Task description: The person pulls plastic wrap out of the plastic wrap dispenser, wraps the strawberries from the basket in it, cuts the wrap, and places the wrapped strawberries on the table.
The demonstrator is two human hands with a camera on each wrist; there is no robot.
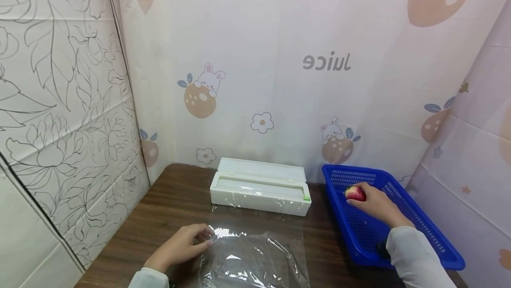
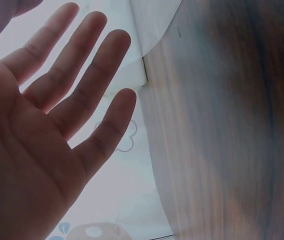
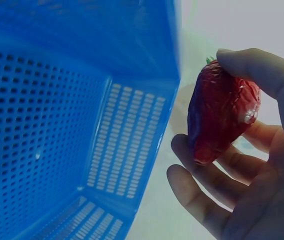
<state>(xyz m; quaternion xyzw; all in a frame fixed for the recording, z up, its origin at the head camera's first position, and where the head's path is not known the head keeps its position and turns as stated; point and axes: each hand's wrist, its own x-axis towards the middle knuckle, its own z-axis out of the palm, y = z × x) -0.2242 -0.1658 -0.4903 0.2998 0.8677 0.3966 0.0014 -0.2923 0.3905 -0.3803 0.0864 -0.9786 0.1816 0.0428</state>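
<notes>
In the head view my right hand [image 1: 375,204] is over the blue plastic basket [image 1: 423,217], holding a red fruit [image 1: 355,193] between thumb and fingers. Seen from the right wrist, the red fruit [image 3: 219,112] is strawberry-shaped, with a green tip and a glossy, wrinkled surface that looks wrapped in clear film. My left hand [image 1: 181,246] is beside a sheet of clear cling film [image 1: 255,257], fingertips at its left edge; whether they touch it I cannot tell. Its fingers are spread and hold nothing in the left wrist view. The film extends from the white dispenser box [image 1: 259,201], whose lid stands up.
A dark wooden table [image 1: 159,208] carries everything. Behind it hangs a printed curtain [image 1: 259,79], with patterned panels on the left and right. The basket stands at the table's right side, its perforated walls rising around the fruit-holding hand.
</notes>
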